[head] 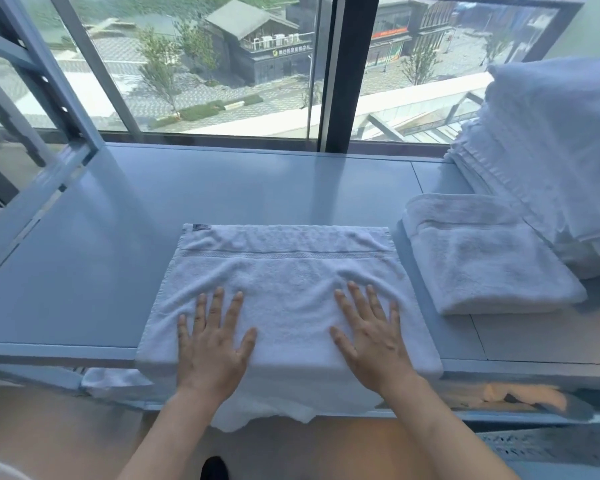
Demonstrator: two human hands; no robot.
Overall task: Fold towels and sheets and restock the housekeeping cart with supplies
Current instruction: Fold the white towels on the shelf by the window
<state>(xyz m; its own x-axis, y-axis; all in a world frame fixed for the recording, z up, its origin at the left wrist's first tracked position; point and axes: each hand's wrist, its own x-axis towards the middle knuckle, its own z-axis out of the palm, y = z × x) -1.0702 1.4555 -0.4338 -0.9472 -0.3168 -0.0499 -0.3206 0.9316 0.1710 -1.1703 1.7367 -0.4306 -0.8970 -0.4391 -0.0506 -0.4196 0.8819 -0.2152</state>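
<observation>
A white towel (284,271) lies spread flat on the grey shelf top (118,237), its near part hanging over the front edge. My left hand (212,344) presses flat on the towel's near left part, fingers straight and spread. My right hand (371,337) presses flat on its near right part in the same way. A woven band runs across the towel near its far edge, and a small label sits at its far left corner.
A folded white towel (482,258) lies to the right on the shelf top. Behind it stands a tall stack of white linen (548,150). A metal rack frame (49,98) rises at the left. A large window runs along the back.
</observation>
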